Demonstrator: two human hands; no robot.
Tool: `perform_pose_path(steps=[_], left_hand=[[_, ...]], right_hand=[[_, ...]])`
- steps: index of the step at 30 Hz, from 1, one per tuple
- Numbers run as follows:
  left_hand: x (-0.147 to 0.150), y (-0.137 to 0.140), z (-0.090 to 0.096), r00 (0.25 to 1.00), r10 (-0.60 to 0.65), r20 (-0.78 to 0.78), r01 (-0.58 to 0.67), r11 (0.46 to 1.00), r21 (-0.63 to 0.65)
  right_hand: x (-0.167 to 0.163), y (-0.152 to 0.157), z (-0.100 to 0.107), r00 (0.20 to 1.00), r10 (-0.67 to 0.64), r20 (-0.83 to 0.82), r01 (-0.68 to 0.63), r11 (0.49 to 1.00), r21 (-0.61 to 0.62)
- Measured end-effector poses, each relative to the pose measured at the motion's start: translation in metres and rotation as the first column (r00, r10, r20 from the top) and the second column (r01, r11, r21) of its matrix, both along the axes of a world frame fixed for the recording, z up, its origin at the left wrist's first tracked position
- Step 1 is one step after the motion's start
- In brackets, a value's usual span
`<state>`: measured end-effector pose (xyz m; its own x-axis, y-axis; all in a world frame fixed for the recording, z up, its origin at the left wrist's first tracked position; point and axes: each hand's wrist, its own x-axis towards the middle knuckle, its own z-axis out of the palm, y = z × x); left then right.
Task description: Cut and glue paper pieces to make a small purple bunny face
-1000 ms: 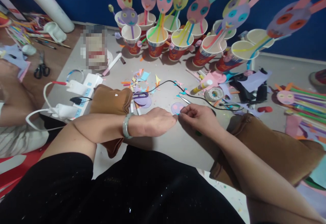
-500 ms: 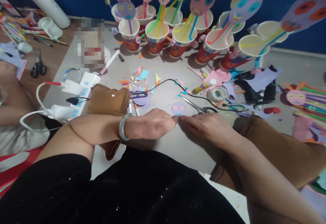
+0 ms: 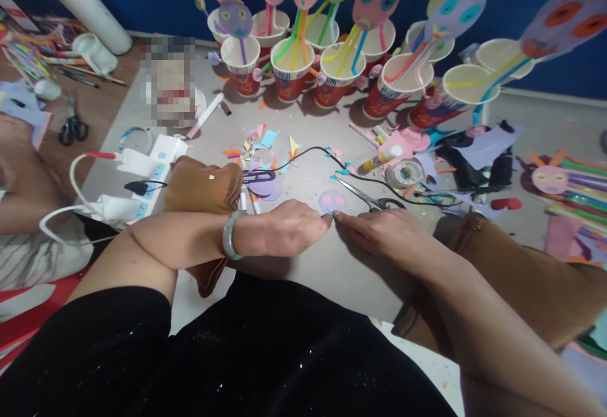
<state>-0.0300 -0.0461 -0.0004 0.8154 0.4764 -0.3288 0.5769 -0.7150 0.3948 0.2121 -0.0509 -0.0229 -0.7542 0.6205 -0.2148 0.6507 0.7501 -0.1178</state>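
Note:
A small purple paper disc (image 3: 332, 201) with two pink spots lies on the table just beyond my fingertips. At its near edge, a tiny blue paper piece (image 3: 331, 212) shows between the tips of both hands. My left hand (image 3: 291, 230), with a bangle at the wrist, is closed in a pinch at that piece. My right hand (image 3: 382, 230) meets it from the other side, index finger forward and the other fingers curled under; its thumb is hidden. Scissors (image 3: 363, 195) with dark handles lie beside the disc, close to my right hand.
Paper cups (image 3: 293, 69) holding straw-and-paper figures line the back. Coloured paper scraps (image 3: 268, 140), a tape roll (image 3: 404, 173) and a black cable lie ahead. A power strip (image 3: 161, 157) and brown cushion (image 3: 202, 186) are left; another person's arm (image 3: 23, 170) rests farther left.
The blue piece that sat like a smile on the disc's lower part now shows nearer my fingertips. My right hand has shifted very slightly; the disc stays put.

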Motion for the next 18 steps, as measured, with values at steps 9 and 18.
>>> perform_pose_path(steps=[9,18], left_hand=[[0.007,0.023,0.004,0.974,0.224,0.014,-0.225,0.973,0.045],[0.013,0.025,-0.012,0.964,0.265,0.026,-0.265,0.964,0.001]], right_hand=[[-0.006,0.001,0.008,0.997,-0.010,0.078,0.013,0.999,-0.038],[-0.005,0.002,0.006,0.998,-0.049,-0.050,0.044,0.995,-0.087]])
